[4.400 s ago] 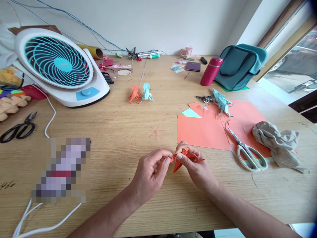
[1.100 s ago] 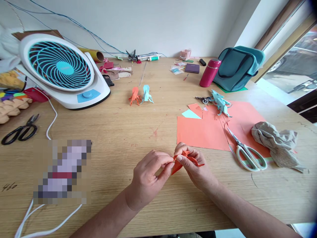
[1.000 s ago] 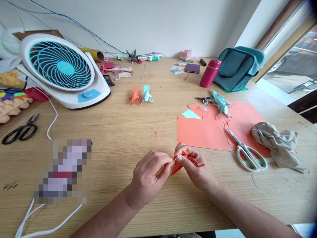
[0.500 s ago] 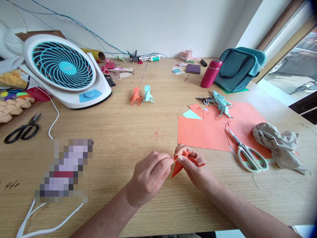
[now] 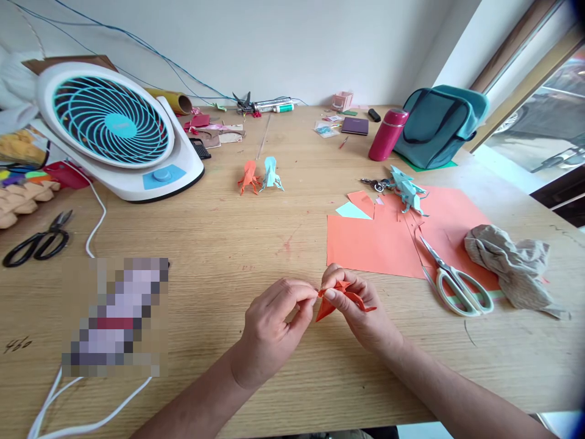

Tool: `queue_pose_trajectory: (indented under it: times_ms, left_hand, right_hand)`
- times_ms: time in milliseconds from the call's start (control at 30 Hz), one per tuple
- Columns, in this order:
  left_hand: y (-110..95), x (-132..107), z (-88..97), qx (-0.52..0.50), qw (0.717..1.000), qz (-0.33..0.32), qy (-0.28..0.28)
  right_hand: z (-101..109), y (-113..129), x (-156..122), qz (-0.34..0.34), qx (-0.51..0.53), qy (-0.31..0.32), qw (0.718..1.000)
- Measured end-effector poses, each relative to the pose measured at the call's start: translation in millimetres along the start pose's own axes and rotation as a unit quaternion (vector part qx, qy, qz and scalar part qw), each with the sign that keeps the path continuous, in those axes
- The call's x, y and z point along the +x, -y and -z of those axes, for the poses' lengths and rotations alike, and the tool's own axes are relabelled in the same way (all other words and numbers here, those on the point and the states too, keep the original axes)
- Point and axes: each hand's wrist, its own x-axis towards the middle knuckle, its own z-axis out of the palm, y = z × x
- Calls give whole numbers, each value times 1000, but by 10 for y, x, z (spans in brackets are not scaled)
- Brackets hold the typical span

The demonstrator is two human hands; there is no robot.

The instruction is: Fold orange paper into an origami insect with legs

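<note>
Over the front of the table, my right hand grips a folded orange-red paper figure between thumb and fingers. Pointed flaps stick out below it and to the right. My left hand pinches a small tip at the figure's left side, thumb against the index finger; the tip itself is mostly hidden. Beyond my hands lie orange paper sheets. White-handled scissors rest to the right, partly on the paper. Farther back stand an orange folded figure and a light blue one.
A white fan stands at the left, with black-handled scissors and a blurred-out object before it. To the right are a crumpled grey cloth, blue paper figures, a pink bottle and a teal bag.
My left thumb and index finger have shifted their pinch, with a gap now showing between them behind the tips. My right hand still holds the paper figure in nearly the same place.
</note>
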Motion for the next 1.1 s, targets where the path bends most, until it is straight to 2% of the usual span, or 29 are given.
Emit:
queue_pose_trajectory:
  times_ms: [133,333,767,1100]
  left_hand:
    - [16,-12,-2,-2,1000,-1,-15]
    - [56,-23,26,48,997,-58,5]
    - [127,-23,83,56,988,-140,16]
    - [161,-25,77,91,986,-142,-8]
  right_hand:
    - [-2,32,8,8,-18,-10,1000]
    - [4,22,0,9,-23,-17,1000]
    - [-12,-20,5,-11,1,-9,1000]
    - [-21,-11,8,-21,18,-17,999]
